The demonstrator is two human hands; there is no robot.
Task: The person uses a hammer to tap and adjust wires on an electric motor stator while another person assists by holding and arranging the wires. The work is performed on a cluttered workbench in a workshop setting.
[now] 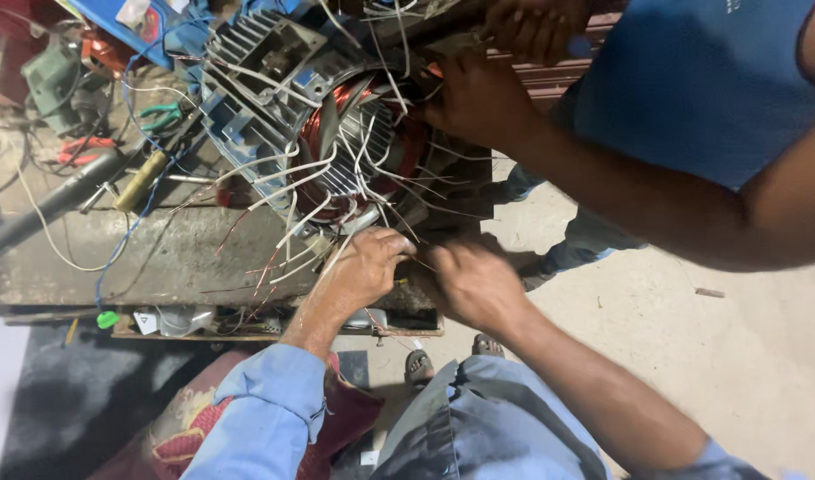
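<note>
We are in a motor repair workshop: an opened electric motor stator (336,133) with copper windings and loose white leads sits on a grimy workbench (159,258), green-handled pliers (163,116) and scattered wires behind it, bare concrete floor (736,356) beyond the bench's right edge.

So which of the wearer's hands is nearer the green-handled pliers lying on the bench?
Left. The left hand sits at the motor's lower rim among white sleeved wires, right of and below the green-handled pliers. The right hand is further right, off the bench edge.
</note>
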